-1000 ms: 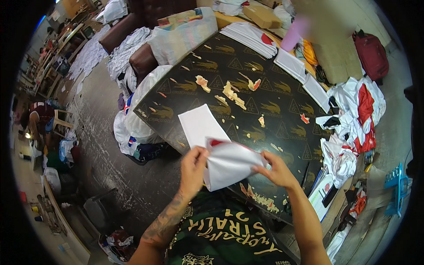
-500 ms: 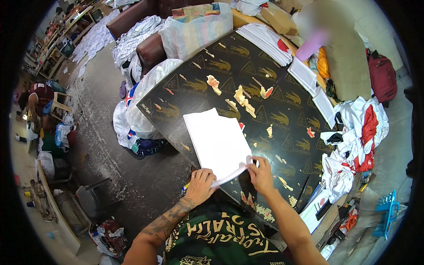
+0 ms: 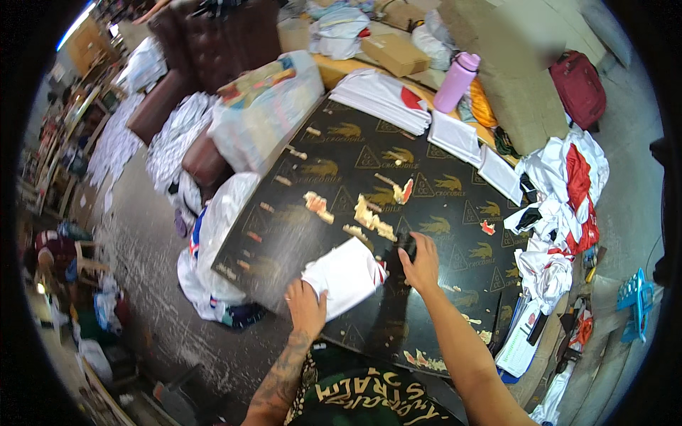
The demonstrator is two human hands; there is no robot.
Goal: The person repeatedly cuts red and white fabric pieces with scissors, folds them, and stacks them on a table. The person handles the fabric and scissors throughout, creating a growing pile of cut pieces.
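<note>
On the dark worktop, at the near edge, the left hand rests, grip loosely spread, on folded white cloth. It steadies alone now: the right hand has left, grip closed round a black object.

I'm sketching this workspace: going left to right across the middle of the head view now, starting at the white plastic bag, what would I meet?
White plastic bag → left hand → folded white cloth → right hand → white-and-red cloth heap → blue plastic object.
</note>
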